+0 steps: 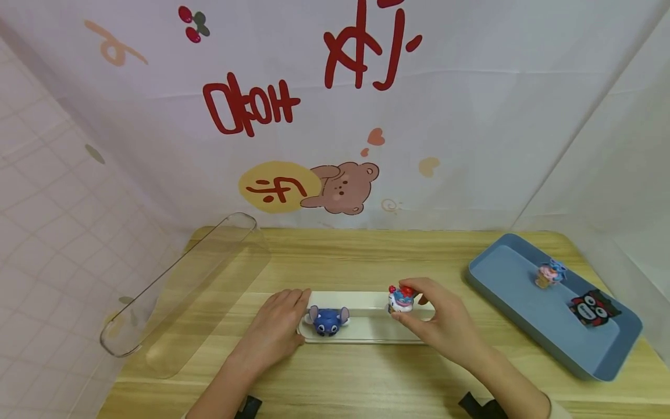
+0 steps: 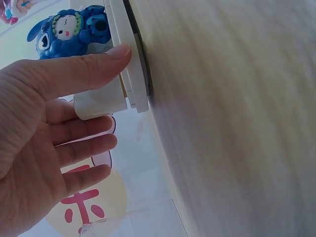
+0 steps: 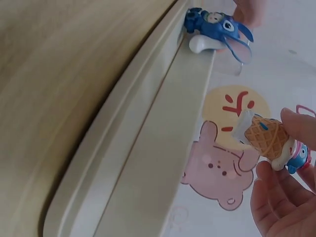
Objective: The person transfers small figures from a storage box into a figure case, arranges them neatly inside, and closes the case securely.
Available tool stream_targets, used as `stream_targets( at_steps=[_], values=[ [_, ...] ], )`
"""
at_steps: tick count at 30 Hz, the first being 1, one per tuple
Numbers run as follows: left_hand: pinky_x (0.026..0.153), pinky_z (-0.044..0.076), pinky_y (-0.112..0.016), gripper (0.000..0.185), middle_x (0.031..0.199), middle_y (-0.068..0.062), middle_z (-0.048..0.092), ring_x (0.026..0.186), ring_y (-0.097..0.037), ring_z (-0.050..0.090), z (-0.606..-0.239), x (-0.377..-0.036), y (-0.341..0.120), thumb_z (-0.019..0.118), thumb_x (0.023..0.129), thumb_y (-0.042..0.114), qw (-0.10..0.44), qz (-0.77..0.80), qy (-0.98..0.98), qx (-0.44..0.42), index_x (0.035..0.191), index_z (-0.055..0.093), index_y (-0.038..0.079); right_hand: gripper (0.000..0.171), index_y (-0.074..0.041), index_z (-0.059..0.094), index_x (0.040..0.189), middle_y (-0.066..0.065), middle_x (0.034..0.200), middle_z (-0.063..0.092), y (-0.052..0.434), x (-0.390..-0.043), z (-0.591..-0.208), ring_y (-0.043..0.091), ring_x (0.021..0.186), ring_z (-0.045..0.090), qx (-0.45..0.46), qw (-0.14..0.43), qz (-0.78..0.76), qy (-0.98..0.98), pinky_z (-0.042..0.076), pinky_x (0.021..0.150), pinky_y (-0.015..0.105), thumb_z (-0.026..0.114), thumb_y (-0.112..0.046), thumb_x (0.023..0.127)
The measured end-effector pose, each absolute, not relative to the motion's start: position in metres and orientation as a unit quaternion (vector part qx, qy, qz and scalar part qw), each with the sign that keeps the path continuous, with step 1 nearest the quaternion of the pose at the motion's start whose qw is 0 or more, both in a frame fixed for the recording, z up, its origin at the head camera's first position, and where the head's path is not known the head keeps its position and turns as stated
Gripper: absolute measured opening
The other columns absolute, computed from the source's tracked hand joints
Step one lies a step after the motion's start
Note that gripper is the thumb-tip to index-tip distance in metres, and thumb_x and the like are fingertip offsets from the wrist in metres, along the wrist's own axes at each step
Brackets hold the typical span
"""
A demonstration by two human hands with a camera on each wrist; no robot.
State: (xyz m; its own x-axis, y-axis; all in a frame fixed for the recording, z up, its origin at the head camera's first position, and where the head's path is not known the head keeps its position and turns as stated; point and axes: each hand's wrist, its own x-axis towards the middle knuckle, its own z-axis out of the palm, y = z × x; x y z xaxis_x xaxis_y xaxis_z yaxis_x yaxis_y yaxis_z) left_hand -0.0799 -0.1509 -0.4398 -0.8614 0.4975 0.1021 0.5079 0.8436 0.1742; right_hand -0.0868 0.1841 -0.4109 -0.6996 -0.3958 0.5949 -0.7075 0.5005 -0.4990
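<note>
A long white base (image 1: 374,329) lies across the middle of the wooden table (image 1: 366,378). A blue big-eared figure (image 1: 327,320) stands on its left part. My left hand (image 1: 285,317) rests at the base's left end, thumb (image 2: 89,66) laid flat on the rim of the base (image 2: 129,84) beside the blue figure (image 2: 69,29), other fingers straight. My right hand (image 1: 434,323) pinches a small ice-cream-cone figure (image 1: 401,299) with a red bow just over the base's right part. In the right wrist view the cone figure (image 3: 270,140) hangs clear of the base (image 3: 163,148).
A clear plastic cover (image 1: 183,285) lies open side up at the left of the table. A blue tray (image 1: 515,279) at the right holds a pink-and-blue figure (image 1: 551,273) and a black-and-red one (image 1: 594,308). White printed cloth walls close in the back and sides.
</note>
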Motion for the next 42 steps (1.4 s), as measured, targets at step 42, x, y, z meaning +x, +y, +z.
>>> stream_targets(
  at_steps=[42],
  values=[
    [0.112, 0.046, -0.051, 0.089, 0.135, -0.018, 0.063, 0.125, -0.035, 0.059, -0.440, -0.080, -0.150, 0.097, 0.069, 0.012, 0.032, -0.094, -0.960, -0.263, 0.146, 0.055, -0.006, 0.050, -0.011, 0.069, 0.107, -0.006, 0.104, 0.070, 0.143, -0.086, -0.449, 0.008, 0.090, 0.065, 0.345, 0.161, 0.321, -0.867, 0.059, 0.080, 0.029, 0.100, -0.013, 0.068]
  ],
)
